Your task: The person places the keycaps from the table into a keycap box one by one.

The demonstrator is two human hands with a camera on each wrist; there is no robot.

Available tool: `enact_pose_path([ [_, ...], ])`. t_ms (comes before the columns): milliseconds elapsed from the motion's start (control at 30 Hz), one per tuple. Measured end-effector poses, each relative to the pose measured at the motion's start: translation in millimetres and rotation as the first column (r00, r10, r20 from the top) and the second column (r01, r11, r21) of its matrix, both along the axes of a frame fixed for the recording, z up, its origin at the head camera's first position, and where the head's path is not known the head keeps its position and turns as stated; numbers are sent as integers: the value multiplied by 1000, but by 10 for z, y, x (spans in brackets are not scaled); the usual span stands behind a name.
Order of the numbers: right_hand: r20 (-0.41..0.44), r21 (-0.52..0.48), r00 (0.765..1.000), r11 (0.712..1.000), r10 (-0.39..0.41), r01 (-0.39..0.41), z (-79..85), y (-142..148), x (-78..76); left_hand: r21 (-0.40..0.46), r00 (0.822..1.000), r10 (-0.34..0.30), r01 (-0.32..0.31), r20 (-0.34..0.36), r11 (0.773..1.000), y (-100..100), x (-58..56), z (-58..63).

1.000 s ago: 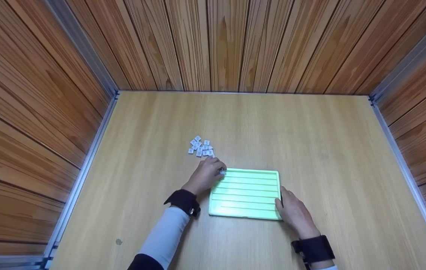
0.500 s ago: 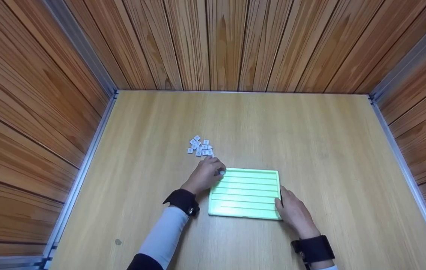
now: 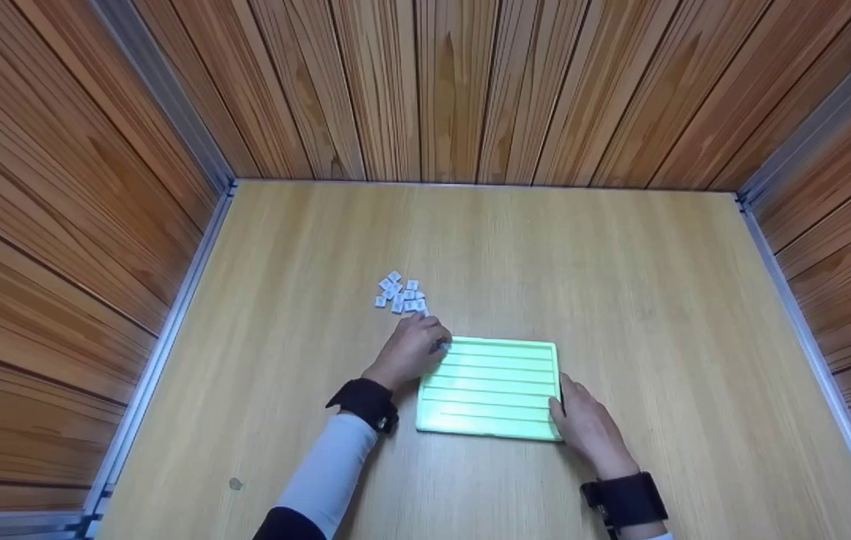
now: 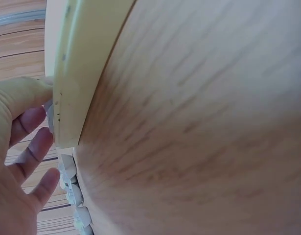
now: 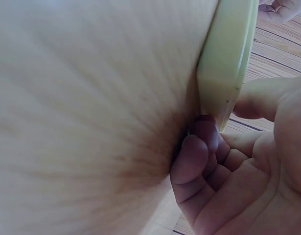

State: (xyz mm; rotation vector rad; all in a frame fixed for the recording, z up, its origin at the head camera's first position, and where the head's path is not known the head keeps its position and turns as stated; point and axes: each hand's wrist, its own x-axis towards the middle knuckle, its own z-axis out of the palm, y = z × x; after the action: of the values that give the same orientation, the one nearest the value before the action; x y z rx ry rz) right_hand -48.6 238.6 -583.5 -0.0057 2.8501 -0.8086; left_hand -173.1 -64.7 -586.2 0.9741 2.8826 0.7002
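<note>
Across the wooden tabletop (image 3: 657,300) we see almost no shift: our left hand (image 3: 409,349) keeps pinching a small pale tile (image 4: 50,116) at the upper-left corner of the green tray (image 3: 500,388), lower middle of frame, our right hand (image 3: 593,426) gripping its right edge, suggesting slow, careful handling.

Over there the table (image 3: 642,277) has a pale, wood-grained top, a small grey spot (image 3: 235,484) marking its near left part. A light green ridged tray (image 3: 489,388) lies on it, and just beyond the tray's far left corner sit small white tiles (image 3: 398,295), loosely clustered.
</note>
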Motion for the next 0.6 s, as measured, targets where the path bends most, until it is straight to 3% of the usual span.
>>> enact_pose_path([
  [200, 10, -6, 1000, 1000, -8, 8, -20, -4, -10, -22, 1000, -6, 5, -30, 1000, -17, 19, 16],
  [433, 39, -16, 999, 1000, -11, 11, -20, -9, -13, -53, 1000, -20, 19, -17, 998, -22, 19, 23],
  [600, 19, -7, 1000, 1000, -12, 13, 1, -9, -3, -64, 998, -20, 16, -67, 998, -12, 27, 44],
])
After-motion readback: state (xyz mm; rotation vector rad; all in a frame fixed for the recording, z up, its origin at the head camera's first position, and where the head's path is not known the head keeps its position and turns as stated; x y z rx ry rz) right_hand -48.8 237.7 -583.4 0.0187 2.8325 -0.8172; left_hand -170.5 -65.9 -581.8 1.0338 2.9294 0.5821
